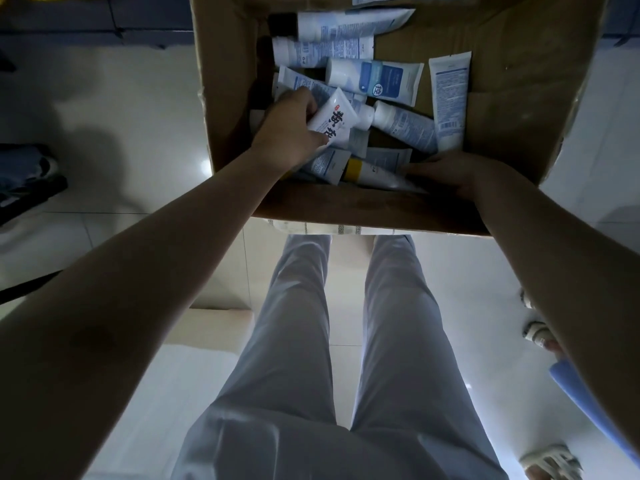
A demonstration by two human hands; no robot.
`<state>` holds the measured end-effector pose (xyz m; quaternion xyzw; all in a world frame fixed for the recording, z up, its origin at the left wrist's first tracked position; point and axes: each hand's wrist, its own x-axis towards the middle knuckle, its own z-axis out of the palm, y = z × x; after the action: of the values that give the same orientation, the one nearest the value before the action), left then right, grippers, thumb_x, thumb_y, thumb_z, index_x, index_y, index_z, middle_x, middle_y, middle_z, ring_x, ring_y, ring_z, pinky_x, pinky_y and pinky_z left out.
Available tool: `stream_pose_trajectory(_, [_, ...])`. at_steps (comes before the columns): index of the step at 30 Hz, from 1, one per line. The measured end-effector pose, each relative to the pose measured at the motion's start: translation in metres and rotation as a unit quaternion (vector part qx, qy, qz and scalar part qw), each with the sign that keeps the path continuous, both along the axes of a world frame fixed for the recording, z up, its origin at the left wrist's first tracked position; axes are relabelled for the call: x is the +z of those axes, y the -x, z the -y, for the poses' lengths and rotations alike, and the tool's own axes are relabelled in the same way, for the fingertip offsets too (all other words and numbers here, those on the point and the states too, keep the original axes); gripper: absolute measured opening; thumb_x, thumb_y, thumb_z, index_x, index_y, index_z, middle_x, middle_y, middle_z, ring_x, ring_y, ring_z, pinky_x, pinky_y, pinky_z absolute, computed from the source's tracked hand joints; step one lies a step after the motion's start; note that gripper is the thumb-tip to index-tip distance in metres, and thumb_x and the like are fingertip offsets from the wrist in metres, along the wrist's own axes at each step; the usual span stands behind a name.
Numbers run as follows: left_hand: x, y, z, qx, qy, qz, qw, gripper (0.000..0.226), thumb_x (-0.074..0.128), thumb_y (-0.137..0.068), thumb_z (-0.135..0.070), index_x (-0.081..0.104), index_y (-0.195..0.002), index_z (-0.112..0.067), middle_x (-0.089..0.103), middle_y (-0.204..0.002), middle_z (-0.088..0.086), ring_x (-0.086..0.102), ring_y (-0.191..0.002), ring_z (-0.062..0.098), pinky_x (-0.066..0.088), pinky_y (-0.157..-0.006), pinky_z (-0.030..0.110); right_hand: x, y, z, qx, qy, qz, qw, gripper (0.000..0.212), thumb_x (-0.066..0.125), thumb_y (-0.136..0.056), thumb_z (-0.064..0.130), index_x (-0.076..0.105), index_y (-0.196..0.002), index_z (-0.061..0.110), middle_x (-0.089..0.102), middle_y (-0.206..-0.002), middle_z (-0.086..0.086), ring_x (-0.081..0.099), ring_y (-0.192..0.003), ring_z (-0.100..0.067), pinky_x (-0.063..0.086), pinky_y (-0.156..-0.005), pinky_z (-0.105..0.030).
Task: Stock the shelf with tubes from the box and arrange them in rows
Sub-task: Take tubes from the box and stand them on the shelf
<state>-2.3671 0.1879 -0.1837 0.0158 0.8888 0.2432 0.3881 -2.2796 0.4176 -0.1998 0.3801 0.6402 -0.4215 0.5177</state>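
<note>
An open cardboard box (512, 109) stands on the floor in front of me, with several white and blue tubes lying loose inside. My left hand (292, 129) is down in the box and grips a white tube with black characters (334, 121). My right hand (450, 169) reaches in at the near right, its fingers touching a white tube with a yellow band (367, 173); whether they hold it I cannot tell. A blue-labelled tube (375, 81) and an upright-lying pale tube (450, 98) lie further back. No shelf is in view.
Pale glossy floor tiles (104, 109) surround the box. My legs in light trousers (346, 341) stand just behind it. Another person's sandalled feet (540, 336) and a blue object (588, 400) are at the right edge. Dark items (27, 178) lie at the left.
</note>
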Motion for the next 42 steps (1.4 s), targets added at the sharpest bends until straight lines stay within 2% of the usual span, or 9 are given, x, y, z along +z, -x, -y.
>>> stream_pose_trajectory(7, [0.004, -0.002, 0.006, 0.055, -0.029, 0.021, 0.998, 0.033, 0.069, -0.084, -0.021, 0.04, -0.099, -0.018, 0.048, -0.102, -0.004, 0.041, -0.092, 0.007, 0.03, -0.065, 0.012, 0.003, 0.003, 0.0, -0.123, -0.001, -0.014, 0.992, 0.033, 0.064, -0.086, 0.013, 0.061, -0.116, -0.001, 0.064, -0.113, -0.016, 0.06, -0.107, -0.025, 0.048, -0.097, -0.035])
stream_pose_trajectory(10, [0.004, 0.001, 0.007, 0.059, -0.04, 0.031, 0.997, 0.035, 0.071, -0.082, -0.02, 0.041, -0.098, -0.017, 0.049, -0.101, -0.004, 0.046, -0.093, 0.009, 0.034, -0.069, 0.018, 0.004, 0.004, 0.004, -0.193, -0.001, -0.059, 0.979, 0.035, 0.063, -0.085, 0.004, 0.058, -0.12, 0.0, 0.063, -0.094, -0.006, 0.057, -0.103, -0.023, 0.051, -0.083, -0.027])
stream_pose_trajectory(13, [0.004, 0.003, 0.008, 0.058, -0.052, 0.037, 0.996, 0.036, 0.073, -0.08, -0.019, 0.042, -0.099, -0.017, 0.049, -0.101, -0.005, 0.047, -0.093, 0.009, 0.032, -0.06, 0.012, 0.006, 0.007, 0.007, -0.223, 0.001, -0.081, 0.972, 0.035, 0.06, -0.086, -0.001, 0.057, -0.12, 0.007, 0.059, -0.099, 0.0, 0.054, -0.103, -0.015, 0.051, -0.067, -0.017])
stream_pose_trajectory(16, [0.002, 0.004, 0.01, 0.059, -0.059, 0.039, 0.996, 0.037, 0.073, -0.08, -0.019, 0.043, -0.099, -0.017, 0.049, -0.101, -0.005, 0.047, -0.092, 0.009, 0.031, -0.057, 0.009, 0.003, 0.007, 0.009, -0.234, -0.022, -0.1, 0.967, 0.036, 0.058, -0.088, -0.001, 0.057, -0.123, 0.006, 0.056, -0.113, -0.001, 0.051, -0.109, -0.015, 0.05, -0.069, -0.017])
stream_pose_trajectory(19, [-0.001, 0.003, 0.011, 0.06, -0.063, 0.035, 0.996, 0.036, 0.073, -0.079, -0.019, 0.042, -0.099, -0.016, 0.049, -0.1, -0.004, 0.048, -0.091, 0.01, 0.032, -0.058, 0.011, 0.0, 0.004, 0.012, -0.26, -0.048, -0.094, 0.96, 0.036, 0.061, -0.088, 0.007, 0.057, -0.124, 0.007, 0.058, -0.11, -0.007, 0.056, -0.089, -0.014, 0.051, -0.067, -0.018])
stream_pose_trajectory(26, [-0.005, 0.007, 0.011, 0.043, -0.111, 0.05, 0.992, 0.05, 0.072, -0.079, -0.015, 0.051, -0.124, -0.015, 0.059, -0.117, 0.0, 0.056, -0.105, 0.012, 0.045, -0.082, 0.024, 0.004, 0.005, 0.015, -0.181, -0.073, -0.085, 0.977, 0.043, 0.073, -0.079, 0.015, 0.061, -0.121, 0.012, 0.063, -0.115, -0.011, 0.061, -0.102, -0.024, 0.051, -0.092, -0.037])
stream_pose_trajectory(31, [-0.01, 0.006, 0.013, 0.045, -0.108, 0.039, 0.992, 0.039, 0.069, -0.082, -0.018, 0.058, -0.119, -0.013, 0.061, -0.119, 0.003, 0.056, -0.106, 0.012, 0.04, -0.082, 0.02, 0.011, -0.001, 0.014, -0.145, -0.15, -0.144, 0.967, 0.039, 0.074, -0.075, 0.018, 0.066, -0.113, 0.018, 0.066, -0.11, -0.009, 0.064, -0.095, -0.023, 0.055, -0.082, -0.033])
stream_pose_trajectory(38, [-0.004, 0.009, 0.011, 0.097, -0.138, 0.051, 0.984, 0.036, 0.066, -0.086, -0.02, 0.057, -0.12, -0.012, 0.061, -0.116, -0.001, 0.055, -0.102, 0.009, 0.043, -0.082, 0.022, 0.02, 0.014, 0.022, 0.046, -0.235, -0.302, 0.923, 0.049, 0.069, -0.082, 0.024, 0.054, -0.127, 0.012, 0.058, -0.126, -0.009, 0.053, -0.116, -0.021, 0.038, -0.084, -0.02])
stream_pose_trajectory(42, [0.0, 0.009, 0.011, 0.14, -0.16, 0.062, 0.975, 0.037, 0.063, -0.088, -0.018, 0.054, -0.124, -0.012, 0.061, -0.122, 0.003, 0.058, -0.105, 0.012, 0.048, -0.085, 0.024, 0.026, 0.034, 0.021, 0.128, -0.217, -0.331, 0.909, 0.044, 0.072, -0.079, 0.03, 0.062, -0.116, 0.009, 0.065, -0.115, -0.01, 0.06, -0.101, -0.019, 0.041, -0.076, -0.023])
